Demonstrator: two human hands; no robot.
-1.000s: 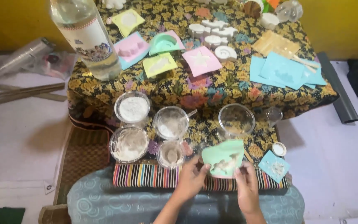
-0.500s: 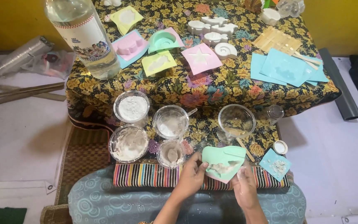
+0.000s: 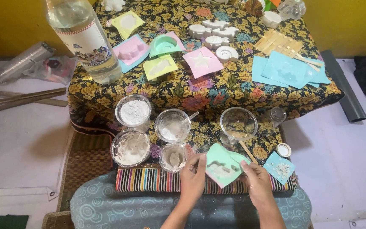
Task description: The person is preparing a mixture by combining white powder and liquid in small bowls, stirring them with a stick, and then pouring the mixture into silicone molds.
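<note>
Both my hands hold a mint-green square mould (image 3: 222,168) with a whitish filled cavity, tilted above the striped cloth (image 3: 149,180). My left hand (image 3: 192,177) grips its left edge and my right hand (image 3: 257,183) its right edge. Just left of my left hand stands a small clear cup (image 3: 173,157) of grey-white paste. Behind the mould sits an empty clear bowl (image 3: 238,123) with a wooden stick (image 3: 245,147) leaning by it. A small blue mould (image 3: 279,167) with white crumbs lies to the right.
Clear bowls of white powder (image 3: 133,111), of paste (image 3: 130,147) and one with a spoon (image 3: 173,125) stand at left. A large clear bottle (image 3: 84,38), coloured moulds (image 3: 201,61), white cast shapes (image 3: 213,30), blue sheets (image 3: 286,70) and wooden sticks (image 3: 279,41) lie on the floral cloth.
The green mould has shifted slightly right and lower in my hands and tilted, showing more of its filled cavity. The rest has not moved.
</note>
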